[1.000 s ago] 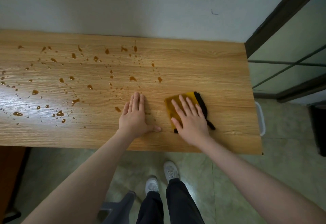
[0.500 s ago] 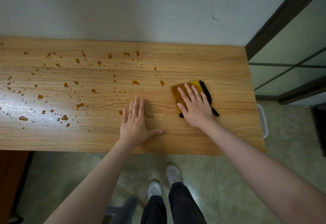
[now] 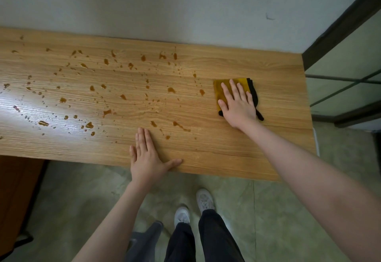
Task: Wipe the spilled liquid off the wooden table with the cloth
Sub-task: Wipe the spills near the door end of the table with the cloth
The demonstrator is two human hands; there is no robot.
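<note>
A wooden table point(image 3: 237, 150) runs along the wall. Brown drops of spilled liquid point(image 3: 107, 94) are scattered over its left and middle parts. A folded yellow cloth with a black edge point(image 3: 219, 90) lies on the right part, just right of the nearest drops. My right hand point(image 3: 237, 104) presses flat on the cloth with fingers spread, covering most of it. My left hand point(image 3: 147, 156) rests flat on the bare wood at the near edge, fingers together and thumb out, holding nothing. A smeared drop point(image 3: 180, 126) lies between the two hands.
A white wall point(image 3: 165, 10) backs the table. A dark-framed glass partition point(image 3: 346, 72) stands at the right end. Below the near edge are a tiled floor point(image 3: 278, 210), my legs and white shoes point(image 3: 203, 200), and a grey stool point(image 3: 144, 239).
My right hand has slid the cloth away from me, toward the wall and slightly right. My left hand has drawn back to the near edge, uncovering a smeared drop.
</note>
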